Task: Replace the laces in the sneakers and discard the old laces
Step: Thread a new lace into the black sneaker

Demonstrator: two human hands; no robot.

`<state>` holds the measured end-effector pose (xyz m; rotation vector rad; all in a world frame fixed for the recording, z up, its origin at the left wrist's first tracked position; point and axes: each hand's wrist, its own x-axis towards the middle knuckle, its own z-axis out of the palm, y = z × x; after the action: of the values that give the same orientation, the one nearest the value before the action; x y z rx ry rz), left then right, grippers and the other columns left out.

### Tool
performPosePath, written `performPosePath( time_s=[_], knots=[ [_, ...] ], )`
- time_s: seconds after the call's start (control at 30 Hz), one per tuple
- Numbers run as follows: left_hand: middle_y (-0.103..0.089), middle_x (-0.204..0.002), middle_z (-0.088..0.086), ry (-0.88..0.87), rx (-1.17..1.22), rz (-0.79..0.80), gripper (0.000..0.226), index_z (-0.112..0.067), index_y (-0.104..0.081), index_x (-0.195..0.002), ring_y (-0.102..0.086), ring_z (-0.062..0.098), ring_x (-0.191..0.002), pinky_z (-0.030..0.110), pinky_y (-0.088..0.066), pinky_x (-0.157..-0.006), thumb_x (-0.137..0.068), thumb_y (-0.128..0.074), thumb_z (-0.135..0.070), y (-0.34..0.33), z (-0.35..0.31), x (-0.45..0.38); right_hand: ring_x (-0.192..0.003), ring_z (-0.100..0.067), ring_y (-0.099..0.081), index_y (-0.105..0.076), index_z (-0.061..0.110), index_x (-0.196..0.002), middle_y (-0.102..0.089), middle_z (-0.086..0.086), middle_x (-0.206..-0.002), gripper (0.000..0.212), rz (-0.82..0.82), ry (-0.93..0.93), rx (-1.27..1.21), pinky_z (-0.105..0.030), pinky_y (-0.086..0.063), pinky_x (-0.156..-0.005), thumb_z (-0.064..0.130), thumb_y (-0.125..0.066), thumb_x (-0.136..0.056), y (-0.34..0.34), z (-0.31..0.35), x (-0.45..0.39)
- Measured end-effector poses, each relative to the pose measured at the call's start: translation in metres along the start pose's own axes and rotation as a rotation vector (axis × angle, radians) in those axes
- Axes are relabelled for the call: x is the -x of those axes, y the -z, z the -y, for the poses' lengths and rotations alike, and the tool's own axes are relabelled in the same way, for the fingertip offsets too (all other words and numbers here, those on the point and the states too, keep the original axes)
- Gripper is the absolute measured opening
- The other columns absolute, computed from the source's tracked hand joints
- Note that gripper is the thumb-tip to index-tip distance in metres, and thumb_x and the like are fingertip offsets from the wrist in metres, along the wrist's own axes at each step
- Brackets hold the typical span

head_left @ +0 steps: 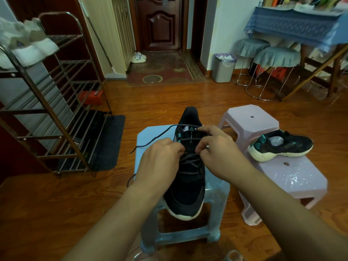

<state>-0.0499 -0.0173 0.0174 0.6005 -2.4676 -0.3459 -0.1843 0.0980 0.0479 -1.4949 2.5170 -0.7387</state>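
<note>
Glossy wood floor; shiny plastic stools; matt mesh sneaker; metal rack.

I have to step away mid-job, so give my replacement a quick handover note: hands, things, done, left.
Left hand and right hand both pinch the dark lace on the black sneaker, which sits on the blue stool.
One lace end trails loose to the left.
Second sneaker, no lace visible, rests on the pink stools.
Bin stands by the far wall.
Left: finish this lace, do the other sneaker, discard the old laces.
</note>
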Motion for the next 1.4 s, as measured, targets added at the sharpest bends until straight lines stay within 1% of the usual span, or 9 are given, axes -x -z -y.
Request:
performPosePath(
  time_s=[0.13, 0.3, 0.43, 0.7, 0.8, 0.93, 1.2, 1.33, 1.4],
  knots=[
    [-0.055, -0.088, -0.002, -0.027, -0.029, -0.001, 0.007, -0.013, -0.076, -0.091, -0.056, 0.02, -0.078, 0.042, -0.053, -0.059, -0.088, -0.073, -0.008, -0.007, -0.006, -0.003, -0.128, -0.023, -0.05, -0.073, 0.017, -0.083, -0.043, 0.004, -0.15, 0.021, -0.013, 0.018, -0.01, -0.037, -0.046, -0.104, 0.006, -0.056, -0.089, -0.004, 0.001, 0.002],
    [-0.054, -0.094, -0.003, 0.054, 0.034, 0.017, 0.008, -0.015, -0.074, -0.095, -0.054, 0.019, -0.089, 0.042, -0.053, -0.073, -0.094, -0.068, -0.012, -0.014, -0.009, -0.007, -0.126, -0.019, -0.05, -0.074, 0.016, -0.089, -0.042, 0.005, -0.152, 0.021, -0.018, -0.006, 0.015, -0.027, -0.043, -0.096, 0.011, -0.055, -0.093, -0.001, -0.002, 0.002],
    [-0.055, -0.097, -0.005, 0.124, 0.072, 0.048, 0.009, -0.019, -0.074, -0.1, -0.052, 0.017, -0.098, 0.041, -0.051, -0.082, -0.097, -0.066, -0.021, -0.012, -0.006, -0.008, -0.125, -0.033, -0.049, -0.075, 0.007, -0.087, -0.051, -0.015, -0.14, 0.022, -0.091, 0.129, 0.264, -0.037, -0.039, -0.106, 0.018, -0.058, -0.095, -0.006, -0.001, 0.005],
    [-0.047, -0.089, -0.013, 0.148, 0.033, 0.031, 0.003, -0.028, -0.061, -0.097, -0.052, 0.016, -0.089, 0.035, -0.043, -0.07, -0.097, -0.063, -0.03, -0.013, -0.009, 0.001, -0.121, -0.029, -0.037, -0.071, 0.016, -0.106, -0.04, -0.008, -0.135, 0.028, 0.061, 0.101, 0.518, -0.041, -0.046, -0.1, 0.039, -0.061, -0.096, -0.002, 0.017, -0.01],
    [-0.049, -0.089, -0.012, 0.138, 0.035, 0.009, 0.002, -0.028, -0.06, -0.097, -0.053, 0.016, -0.087, 0.037, -0.047, -0.069, -0.097, -0.062, -0.03, -0.014, -0.008, 0.003, -0.128, -0.029, -0.034, -0.07, 0.014, -0.093, -0.035, -0.003, -0.144, 0.022, 0.109, -0.009, 0.299, -0.035, -0.032, -0.108, 0.035, -0.065, -0.094, -0.002, 0.016, -0.012],
    [-0.05, -0.09, -0.01, 0.157, 0.075, 0.04, 0.003, -0.03, -0.063, -0.099, -0.054, 0.015, -0.089, 0.038, -0.049, -0.071, -0.097, -0.063, -0.032, -0.011, -0.004, 0.002, -0.131, -0.022, -0.038, -0.066, 0.016, -0.07, -0.04, 0.006, -0.144, 0.023, -0.024, -0.107, -0.062, -0.026, -0.029, -0.1, 0.025, -0.074, -0.09, -0.012, 0.007, -0.009],
    [-0.05, -0.097, -0.012, 0.122, 0.094, 0.023, 0.018, -0.033, -0.066, -0.113, -0.055, 0.013, -0.088, 0.04, -0.052, -0.075, -0.095, -0.069, -0.034, -0.008, 0.004, 0.004, -0.115, -0.004, -0.055, -0.072, 0.013, -0.079, -0.059, 0.012, -0.127, 0.019, -0.218, -0.259, -0.43, -0.03, -0.045, -0.099, 0.023, -0.068, -0.094, 0.009, -0.018, 0.006],
    [-0.049, -0.1, -0.011, 0.147, 0.13, 0.038, 0.018, -0.031, -0.064, -0.114, -0.055, 0.014, -0.09, 0.042, -0.053, -0.077, -0.096, -0.068, -0.032, -0.011, 0.002, 0.004, -0.094, -0.02, -0.076, -0.064, 0.0, -0.114, -0.072, -0.016, -0.113, 0.018, -0.288, -0.734, -1.344, -0.037, -0.062, -0.084, 0.008, -0.055, -0.101, 0.032, -0.053, 0.008],
    [-0.049, -0.104, -0.012, 0.147, 0.148, 0.037, 0.017, -0.031, -0.065, -0.113, -0.055, 0.014, -0.095, 0.041, -0.054, -0.079, -0.096, -0.067, -0.031, -0.013, 0.003, 0.004, -0.094, -0.024, -0.076, -0.059, 0.0, -0.117, -0.07, -0.019, -0.116, 0.017, -0.406, -0.847, -1.582, -0.036, -0.063, -0.072, 0.004, -0.051, -0.102, 0.041, -0.067, 0.005]
  ],
)
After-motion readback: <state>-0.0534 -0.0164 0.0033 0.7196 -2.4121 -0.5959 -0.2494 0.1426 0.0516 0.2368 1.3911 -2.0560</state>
